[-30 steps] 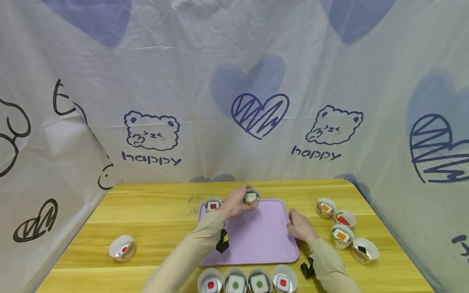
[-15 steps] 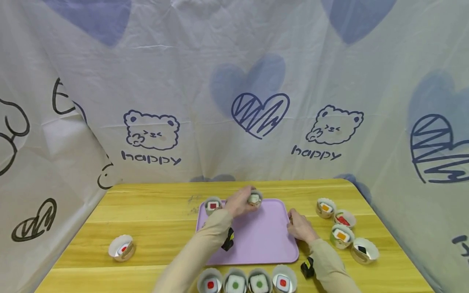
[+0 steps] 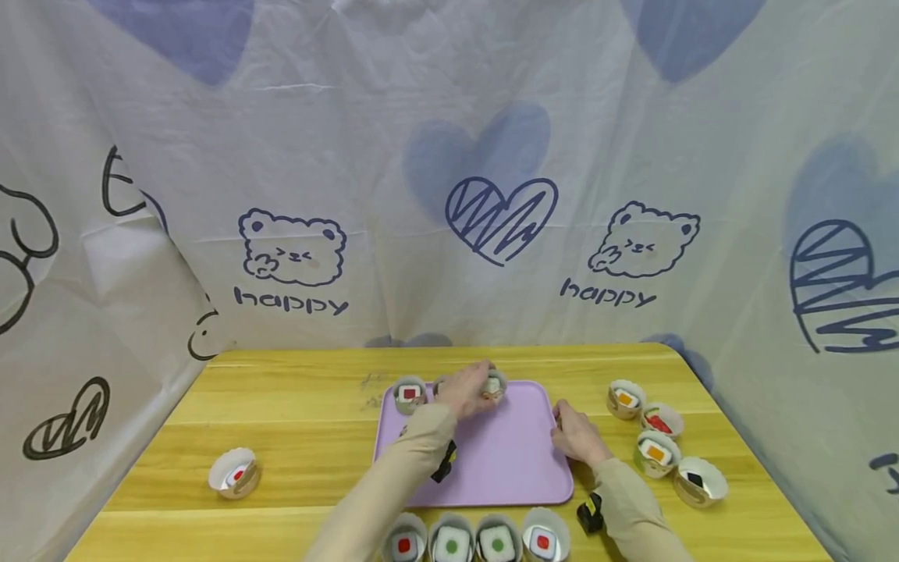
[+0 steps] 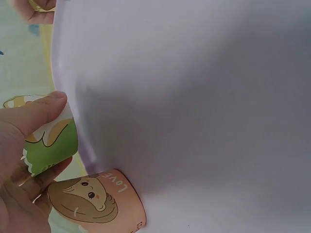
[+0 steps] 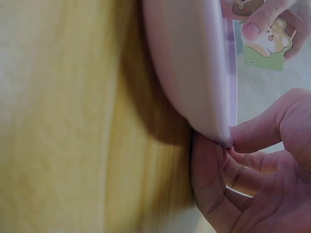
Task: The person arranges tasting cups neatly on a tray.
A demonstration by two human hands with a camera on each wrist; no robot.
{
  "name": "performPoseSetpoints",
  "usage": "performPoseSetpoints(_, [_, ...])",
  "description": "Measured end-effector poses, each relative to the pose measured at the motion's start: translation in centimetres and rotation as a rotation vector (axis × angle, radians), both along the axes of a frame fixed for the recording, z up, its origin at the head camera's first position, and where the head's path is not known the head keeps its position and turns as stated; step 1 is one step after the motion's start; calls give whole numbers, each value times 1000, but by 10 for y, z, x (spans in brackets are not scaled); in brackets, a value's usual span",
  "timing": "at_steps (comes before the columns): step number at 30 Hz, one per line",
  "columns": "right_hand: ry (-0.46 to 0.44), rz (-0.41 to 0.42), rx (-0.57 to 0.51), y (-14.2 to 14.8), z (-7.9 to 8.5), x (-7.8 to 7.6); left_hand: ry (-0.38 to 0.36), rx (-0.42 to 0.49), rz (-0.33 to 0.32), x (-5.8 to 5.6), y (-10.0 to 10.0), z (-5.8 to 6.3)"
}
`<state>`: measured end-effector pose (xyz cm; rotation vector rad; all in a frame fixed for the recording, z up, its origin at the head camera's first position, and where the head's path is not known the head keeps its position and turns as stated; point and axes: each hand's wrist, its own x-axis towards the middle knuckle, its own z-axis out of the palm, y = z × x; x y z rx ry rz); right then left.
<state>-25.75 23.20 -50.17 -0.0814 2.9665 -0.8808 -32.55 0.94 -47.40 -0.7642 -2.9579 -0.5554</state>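
Note:
My left hand [image 3: 467,392] holds a green paper cup [image 4: 57,141] with a white, sushi-like piece in it, between thumb and fingers. The cup is at the far edge of a lilac tray [image 3: 499,460], close over the tray in the left wrist view. Right beside it stands a pink paper cup [image 4: 109,201] with a cartoon girl printed on it, mostly behind my left hand in the head view. Another cup [image 3: 410,396] with a red-centred white piece occupies the tray's far left corner. My right hand [image 3: 577,435] pinches the tray's right rim [image 5: 221,131].
Several cups with sushi-like pieces line the near side of the tray, among them a green-centred one [image 3: 452,542]. To the right stands a group of several filled cups [image 3: 656,457]. A single cup [image 3: 235,474] is at the left. A printed cloth [image 3: 393,195] hangs behind the wooden table [image 3: 302,437].
My left hand has moved right and lowered with the green cup toward the tray's far edge. Part of the pink cup now shows left of it. The right hand stays on the rim.

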Motion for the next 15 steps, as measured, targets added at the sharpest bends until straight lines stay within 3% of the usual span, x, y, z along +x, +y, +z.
performPoseSetpoints(15, [4, 11, 13, -1, 2, 1, 40, -19, -28, 4, -1, -9])
